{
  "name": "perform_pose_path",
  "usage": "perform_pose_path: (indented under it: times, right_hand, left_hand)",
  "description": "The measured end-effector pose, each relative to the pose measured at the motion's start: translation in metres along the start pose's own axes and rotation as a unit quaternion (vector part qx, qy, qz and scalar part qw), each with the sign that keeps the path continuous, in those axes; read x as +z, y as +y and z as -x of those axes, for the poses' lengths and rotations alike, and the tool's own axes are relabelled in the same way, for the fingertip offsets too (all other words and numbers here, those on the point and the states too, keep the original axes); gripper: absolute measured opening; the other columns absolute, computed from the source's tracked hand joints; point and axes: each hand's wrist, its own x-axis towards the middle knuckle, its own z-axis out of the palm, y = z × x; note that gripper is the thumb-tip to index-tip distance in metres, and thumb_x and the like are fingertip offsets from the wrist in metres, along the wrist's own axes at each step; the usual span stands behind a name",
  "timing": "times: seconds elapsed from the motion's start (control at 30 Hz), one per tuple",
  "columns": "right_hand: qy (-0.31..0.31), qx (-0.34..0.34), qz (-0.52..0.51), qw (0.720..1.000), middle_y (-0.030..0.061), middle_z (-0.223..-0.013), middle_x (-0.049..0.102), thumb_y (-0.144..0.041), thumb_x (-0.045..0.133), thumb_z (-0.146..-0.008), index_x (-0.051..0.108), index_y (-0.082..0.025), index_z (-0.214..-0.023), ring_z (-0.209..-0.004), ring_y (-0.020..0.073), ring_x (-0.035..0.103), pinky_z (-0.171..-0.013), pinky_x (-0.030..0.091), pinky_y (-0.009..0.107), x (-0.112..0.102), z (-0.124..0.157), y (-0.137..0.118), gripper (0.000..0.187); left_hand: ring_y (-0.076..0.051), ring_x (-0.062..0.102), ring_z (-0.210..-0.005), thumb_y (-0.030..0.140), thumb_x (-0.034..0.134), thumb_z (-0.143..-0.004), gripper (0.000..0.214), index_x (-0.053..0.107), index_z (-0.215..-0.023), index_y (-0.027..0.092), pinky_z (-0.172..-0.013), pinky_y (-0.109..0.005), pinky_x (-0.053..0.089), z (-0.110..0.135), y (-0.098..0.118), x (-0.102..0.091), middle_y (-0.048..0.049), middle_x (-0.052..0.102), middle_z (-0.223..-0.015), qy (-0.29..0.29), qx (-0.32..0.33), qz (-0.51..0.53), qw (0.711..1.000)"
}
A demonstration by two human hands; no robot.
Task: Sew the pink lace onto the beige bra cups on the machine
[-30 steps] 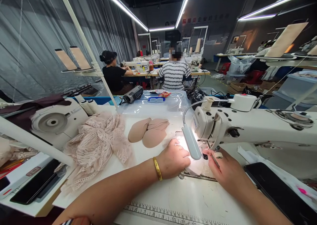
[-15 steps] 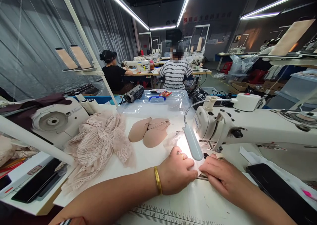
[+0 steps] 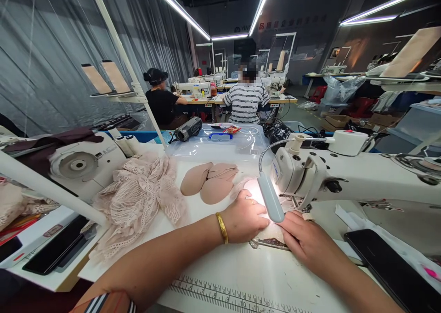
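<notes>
My left hand (image 3: 246, 219) lies on pale pink sheer fabric (image 3: 245, 184) beside the sewing machine's needle area, its fingers stretched out and pressing down. My right hand (image 3: 303, 232) is closed at the right edge of the same fabric, thumb and fingers together; its fingertips are partly behind the grey lamp head (image 3: 271, 198). The white sewing machine (image 3: 292, 173) stands over the fabric, and the lamp lights it brightly. The needle is hidden. Beige moulded bra cups (image 3: 216, 189) lie on the table beyond my left forearm.
A heap of pink lace (image 3: 138, 189) lies to the left, near another sewing machine (image 3: 79, 164). A black phone (image 3: 389, 258) rests on the right. A printed ruler (image 3: 227, 297) runs along the front. A clear plastic box (image 3: 220, 148) stands behind. Two people sit further off.
My left hand has shifted slightly left and away from my right hand, its fingers uncurling flat onto the fabric. The metal plate edge between my hands now shows more. The view has moved slightly.
</notes>
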Motion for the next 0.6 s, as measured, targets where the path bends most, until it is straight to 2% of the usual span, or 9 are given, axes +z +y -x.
perform_pose_path:
  times: [0.2, 0.37, 0.43, 0.5, 0.6]
  right_hand:
    - [-0.014, 0.026, 0.039, 0.999, -0.0008, -0.078, 0.056, -0.019, 0.036, -0.099, 0.054, -0.027, -0.087, -0.064, 0.0181, 0.057, -0.055, 0.042, 0.030, 0.013, -0.001, 0.010, 0.023]
    - [0.009, 0.031, 0.066, 0.997, -0.0010, -0.074, 0.052, -0.021, 0.035, -0.100, 0.055, -0.028, -0.090, -0.068, 0.0203, 0.057, -0.055, 0.042, 0.031, 0.019, -0.002, 0.010, 0.023]
    - [0.011, 0.030, 0.071, 0.997, -0.0006, -0.073, 0.052, -0.021, 0.035, -0.100, 0.054, -0.027, -0.086, -0.069, 0.0209, 0.059, -0.055, 0.043, 0.031, 0.017, -0.003, 0.008, 0.024]
    - [0.012, 0.023, 0.072, 0.997, -0.0002, -0.074, 0.055, -0.023, 0.034, -0.102, 0.055, -0.027, -0.088, -0.068, 0.0209, 0.061, -0.057, 0.046, 0.033, 0.017, -0.001, 0.007, 0.026]
    - [0.035, -0.021, 0.058, 0.997, 0.0017, -0.088, 0.067, -0.029, 0.037, -0.103, 0.061, -0.029, -0.105, -0.065, 0.0210, 0.065, -0.058, 0.050, 0.036, 0.026, 0.007, 0.018, 0.025]
  left_hand:
    - [-0.017, 0.057, -0.082, 0.014, 0.055, -0.092, 0.017, 0.069, -0.086, 0.019, -0.097, -0.047, 0.030, -0.005, -0.016, 0.000, -0.0011, 0.067, -0.089, -0.018, -0.007, 0.026, 0.999]
    - [-0.019, 0.057, -0.084, 0.011, 0.055, -0.093, 0.023, 0.067, -0.074, 0.018, -0.096, -0.047, 0.031, -0.013, -0.024, -0.004, -0.0013, 0.065, -0.083, -0.024, -0.040, -0.001, 0.999]
    - [-0.024, 0.059, -0.089, 0.012, 0.055, -0.094, 0.024, 0.066, -0.074, 0.018, -0.093, -0.048, 0.033, -0.013, -0.017, -0.005, -0.0045, 0.065, -0.085, -0.018, -0.066, -0.034, 0.997]
    - [-0.025, 0.060, -0.088, 0.012, 0.054, -0.094, 0.021, 0.066, -0.078, 0.017, -0.086, -0.046, 0.035, -0.006, -0.001, -0.007, -0.0075, 0.065, -0.086, -0.021, -0.092, -0.073, 0.993]
    - [-0.022, 0.059, -0.077, 0.015, 0.055, -0.094, 0.011, 0.065, -0.091, 0.015, -0.076, -0.041, 0.037, 0.023, 0.033, -0.012, -0.0073, 0.064, -0.087, -0.039, -0.098, -0.092, 0.990]
